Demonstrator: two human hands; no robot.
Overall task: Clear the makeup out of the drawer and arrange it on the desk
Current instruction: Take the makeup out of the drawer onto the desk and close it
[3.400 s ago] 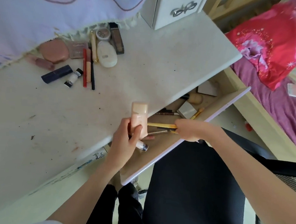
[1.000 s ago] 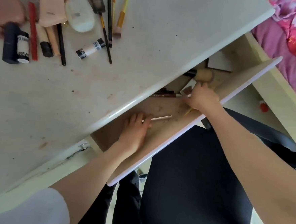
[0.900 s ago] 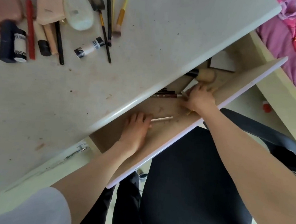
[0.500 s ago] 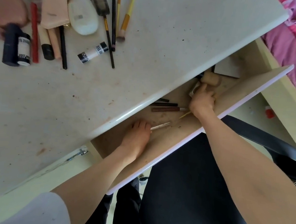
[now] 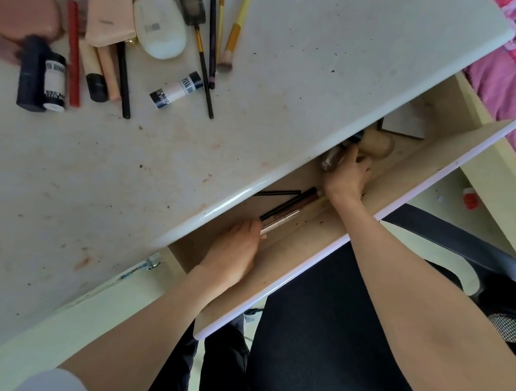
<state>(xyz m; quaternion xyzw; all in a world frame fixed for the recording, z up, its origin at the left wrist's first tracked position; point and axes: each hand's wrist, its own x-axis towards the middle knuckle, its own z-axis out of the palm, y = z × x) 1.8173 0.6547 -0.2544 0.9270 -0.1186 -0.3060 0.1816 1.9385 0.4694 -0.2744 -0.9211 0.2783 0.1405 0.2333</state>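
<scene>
The open drawer point(image 5: 380, 213) sticks out from under the white desk point(image 5: 288, 90). My left hand point(image 5: 234, 251) is inside it, fingers closed round the near ends of a bunch of slim makeup pencils point(image 5: 289, 208). Farther right in the drawer, my right hand point(image 5: 348, 178) grips a small greyish case point(image 5: 329, 161) next to a wooden-handled brush point(image 5: 378, 144). A thin black pencil point(image 5: 278, 193) lies loose under the desk edge. A white box point(image 5: 405, 123) sits at the drawer's far end.
Several makeup items lie at the desk's top left: a peach tube point(image 5: 109, 11), a white oval case point(image 5: 158, 26), a pink compact point(image 5: 22, 11), a black-and-white tube point(image 5: 176, 90), and brushes point(image 5: 235, 26). A black chair point(image 5: 332, 338) is below the drawer and a pink bed point(image 5: 515, 76) is at right.
The pencils that lay apart in the drawer are now bunched at my left hand. My right hand has moved deeper to the right and closed on the greyish case.
</scene>
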